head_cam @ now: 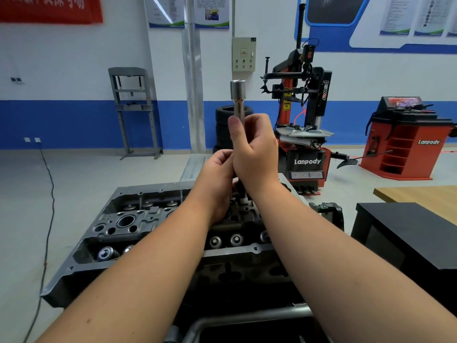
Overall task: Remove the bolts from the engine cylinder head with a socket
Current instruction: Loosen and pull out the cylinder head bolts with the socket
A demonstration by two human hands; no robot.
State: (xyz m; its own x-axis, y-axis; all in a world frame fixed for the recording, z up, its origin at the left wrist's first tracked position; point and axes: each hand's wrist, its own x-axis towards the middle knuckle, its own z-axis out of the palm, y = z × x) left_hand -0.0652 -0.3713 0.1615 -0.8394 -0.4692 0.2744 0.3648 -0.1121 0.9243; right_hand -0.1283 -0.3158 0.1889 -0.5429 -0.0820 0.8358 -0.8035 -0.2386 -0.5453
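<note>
The grey engine cylinder head (128, 226) lies in front of me, with valve springs and round ports showing on its top. A long chrome socket extension (238, 100) stands upright over the head's middle, its thick end at the top. My right hand (254, 147) grips the shaft high up, thumb raised along it. My left hand (218, 177) grips the same shaft just below, close to the head. The tool's lower end (243, 195) meets the head behind my left hand; the bolt there is hidden.
A red tyre changer (305, 125) and a stack of tyres (222, 127) stand behind the head. A red wheel balancer (405, 142) is at the right, a grey press frame (134, 110) at the left. A black box (408, 233) sits on a wooden table (420, 193).
</note>
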